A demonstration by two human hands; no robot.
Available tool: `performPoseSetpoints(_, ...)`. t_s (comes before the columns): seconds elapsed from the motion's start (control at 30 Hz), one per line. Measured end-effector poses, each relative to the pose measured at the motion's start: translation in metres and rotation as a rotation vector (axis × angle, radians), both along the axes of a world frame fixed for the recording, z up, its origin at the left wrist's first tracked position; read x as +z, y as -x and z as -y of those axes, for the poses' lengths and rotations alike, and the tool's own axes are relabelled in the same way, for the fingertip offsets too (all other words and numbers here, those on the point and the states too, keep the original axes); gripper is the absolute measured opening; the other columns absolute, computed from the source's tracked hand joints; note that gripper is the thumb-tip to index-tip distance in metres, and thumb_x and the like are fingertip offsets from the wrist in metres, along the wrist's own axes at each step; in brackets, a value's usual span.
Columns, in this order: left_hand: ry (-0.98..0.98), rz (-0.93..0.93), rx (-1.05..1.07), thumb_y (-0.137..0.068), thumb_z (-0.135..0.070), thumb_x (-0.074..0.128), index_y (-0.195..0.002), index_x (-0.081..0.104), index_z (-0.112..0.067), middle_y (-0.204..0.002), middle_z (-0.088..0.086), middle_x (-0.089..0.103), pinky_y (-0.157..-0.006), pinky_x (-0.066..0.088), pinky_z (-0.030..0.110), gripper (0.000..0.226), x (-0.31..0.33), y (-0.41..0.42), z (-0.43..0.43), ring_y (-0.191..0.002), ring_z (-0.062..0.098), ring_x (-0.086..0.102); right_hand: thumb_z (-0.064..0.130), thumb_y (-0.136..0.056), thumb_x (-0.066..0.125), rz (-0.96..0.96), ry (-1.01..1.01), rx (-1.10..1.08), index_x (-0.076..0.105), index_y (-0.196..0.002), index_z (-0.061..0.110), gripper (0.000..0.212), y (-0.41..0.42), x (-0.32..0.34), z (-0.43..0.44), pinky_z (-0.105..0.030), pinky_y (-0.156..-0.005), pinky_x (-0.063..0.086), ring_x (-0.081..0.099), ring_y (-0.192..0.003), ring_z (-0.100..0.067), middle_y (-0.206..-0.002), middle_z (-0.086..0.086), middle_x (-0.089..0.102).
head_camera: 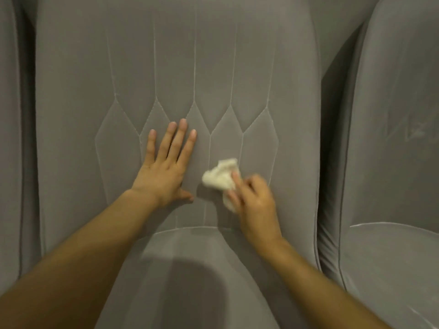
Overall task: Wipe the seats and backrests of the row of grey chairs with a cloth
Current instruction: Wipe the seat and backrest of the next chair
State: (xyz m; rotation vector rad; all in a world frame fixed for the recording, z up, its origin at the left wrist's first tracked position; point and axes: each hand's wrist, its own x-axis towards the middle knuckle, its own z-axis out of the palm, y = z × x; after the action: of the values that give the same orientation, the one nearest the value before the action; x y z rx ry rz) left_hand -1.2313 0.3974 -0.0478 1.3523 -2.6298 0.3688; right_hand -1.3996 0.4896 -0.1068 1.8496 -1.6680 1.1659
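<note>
A grey upholstered chair (61, 186) with a soft, velvety cover stands square in front of the person. Its tall backrest (213, 67) is quilted with pale stitched lines that run straight down and then branch into a band of long diamond shapes. The left hand (166, 172) lies flat against that backrest on the diamond band, a little left of centre — its grip is open, four fingers straight and pointing up, thumb stuck out to the side, holding nothing. Just to the right of it, and apart from it, the right hand (254, 203) presses a small crumpled cream-white cloth (219, 178) against the lower backrest. The grip there is closed on the cloth, fingers curled over its lower right part while the rest bunches out up and to the left of the knuckles. That hand is slightly blurred, so how each finger sits I cannot say. The cloth is just above the piped seam where the backrest meets the grey padded seat (190, 252), not touching the seat itself. The bare left forearm (83, 245) and right forearm (320, 276) reach in from the bottom corners, and a dark shadow (197, 293) falls across the middle of the seat. On the right stands a neighbouring chair (392, 138) of the same grey fabric, faint streaks in its nap, and a sliver of another chair (9, 138) shows at the left edge — each parted from the middle one by a narrow dark gap.
</note>
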Motion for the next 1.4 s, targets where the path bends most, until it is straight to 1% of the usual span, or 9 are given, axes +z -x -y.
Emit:
performPoseSetpoints(0.13,0.2,-0.112,-0.093,-0.056,-0.074,0.069,-0.129,-0.044,-0.019,-0.14,0.003,-0.046,-0.098,-0.035,0.047,0.146,0.057,0.015,0.008,-0.131,0.022,-0.044,0.021,-0.088,0.059,0.081,0.344,-0.163,0.058,-0.118,-0.002,0.039,0.012,0.113,0.041,-0.037,-0.062,0.045,0.051,-0.075,-0.032,-0.09,-0.023,0.054)
performPoseSetpoints(0.2,0.208,-0.164,-0.09,-0.052,-0.076,0.069,-0.13,-0.043,-0.02,-0.144,0.002,-0.042,-0.097,-0.035,0.046,0.148,0.083,0.023,0.016,-0.135,0.022,-0.038,0.016,-0.088,0.059,0.033,0.319,-0.215,0.056,-0.119,-0.003,0.037,0.018,0.139,0.057,-0.042,-0.068,0.046,0.051,-0.081,-0.035,-0.094,-0.023,0.053)
performPoseSetpoints(0.43,0.091,-0.051,-0.009,-0.052,-0.08,0.067,-0.112,-0.06,-0.018,-0.118,0.001,-0.066,-0.093,-0.036,0.049,0.153,0.095,0.027,0.024,-0.108,0.023,-0.062,-0.001,-0.069,0.075,-0.218,0.147,-0.101,0.062,-0.106,-0.013,0.04,0.013,0.09,0.041,-0.036,-0.054,0.049,0.057,-0.062,-0.035,-0.076,-0.023,0.059)
performPoseSetpoints(0.53,0.091,-0.069,-0.039,-0.054,-0.078,0.068,-0.114,-0.058,-0.019,-0.123,0.001,-0.063,-0.097,-0.032,0.052,0.151,0.109,0.03,0.017,-0.111,0.022,-0.06,0.003,-0.081,0.064,-0.121,0.228,-0.074,0.06,-0.113,-0.009,0.034,0.018,0.126,0.037,-0.038,-0.061,0.048,0.055,-0.07,-0.034,-0.082,-0.025,0.057)
performPoseSetpoints(0.7,0.141,-0.167,-0.106,-0.055,-0.077,0.067,-0.127,-0.05,-0.019,-0.143,0.004,-0.048,-0.099,-0.032,0.047,0.149,0.144,0.057,0.02,-0.126,0.023,-0.049,0.023,-0.095,0.046,-0.118,0.309,-0.384,0.05,-0.128,0.005,0.038,0.048,0.208,0.059,-0.031,-0.078,0.03,0.047,-0.095,-0.031,-0.108,-0.017,0.052)
performPoseSetpoints(0.87,0.04,-0.109,-0.049,-0.046,-0.084,0.066,-0.103,-0.064,-0.024,-0.115,0.001,-0.069,-0.086,-0.039,0.047,0.154,0.153,0.072,0.028,-0.102,0.023,-0.064,0.015,-0.091,0.056,-0.207,0.201,-0.283,0.052,-0.127,-0.001,0.04,0.045,0.149,0.042,-0.04,-0.072,0.038,0.053,-0.086,-0.034,-0.1,-0.02,0.057)
performPoseSetpoints(1.0,0.032,-0.112,-0.04,-0.045,-0.084,0.067,-0.108,-0.063,-0.025,-0.115,0.002,-0.069,-0.084,-0.043,0.046,0.156,0.151,0.073,0.027,-0.107,0.023,-0.064,0.013,-0.088,0.061,-0.165,0.268,-0.176,0.059,-0.117,-0.003,0.034,0.045,0.157,0.039,-0.038,-0.064,0.041,0.05,-0.074,-0.028,-0.087,-0.017,0.056)
performPoseSetpoints(1.23,0.063,-0.162,-0.037,-0.045,-0.082,0.069,-0.113,-0.061,-0.027,-0.121,0.001,-0.066,-0.084,-0.046,0.043,0.156,0.144,0.076,0.034,-0.112,0.022,-0.061,0.024,-0.095,0.047,-0.012,0.326,-0.362,0.051,-0.125,0.012,0.033,0.058,0.272,0.089,-0.029,-0.091,0.035,0.044,-0.106,-0.022,-0.122,-0.009,0.044)
performPoseSetpoints(1.4,0.097,-0.173,-0.046,-0.045,-0.082,0.068,-0.114,-0.06,-0.028,-0.121,0.0,-0.066,-0.086,-0.046,0.042,0.155,0.142,0.074,0.033,-0.114,0.021,-0.06,0.023,-0.095,0.046,-0.039,0.319,-0.274,0.053,-0.125,0.009,0.033,0.058,0.221,0.079,-0.033,-0.089,0.037,0.045,-0.103,-0.027,-0.115,-0.012,0.049)
